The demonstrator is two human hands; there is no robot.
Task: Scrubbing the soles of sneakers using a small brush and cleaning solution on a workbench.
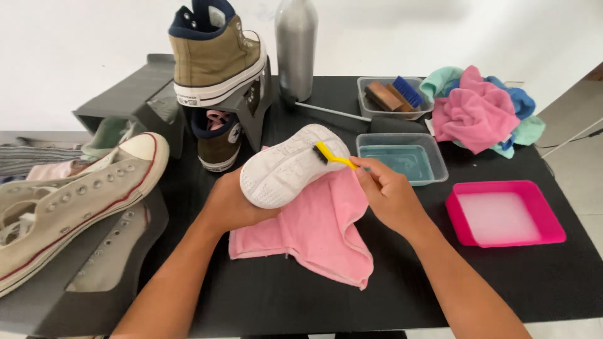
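You work over a black table [282, 295]. On its left side a grey stand [94, 276] carries a pale low sneaker [75, 201] with red trim. Farther back, a second grey rack [151, 94] bears an olive high-top shoe [217, 53], with its mate [218, 141] tucked beneath. A pink cloth [317, 232] lies spread at the table's centre, under your work. At far right sits a heap of pink, blue and green cloths [480, 110]. Near it: a pink tray [505, 213] of cloudy liquid, a clear tub [402, 157] of bluish water, and a clear tub holding brushes [392, 94]. A grey metal bottle [295, 47] stands at the rear.

Your left hand [229, 204] has its fingers closed around a small white shoe [292, 166], sole turned upward, held above the pink cloth. Your right hand [389, 194] pinches a yellow-handled brush [333, 156], its dark bristles touching the sole.
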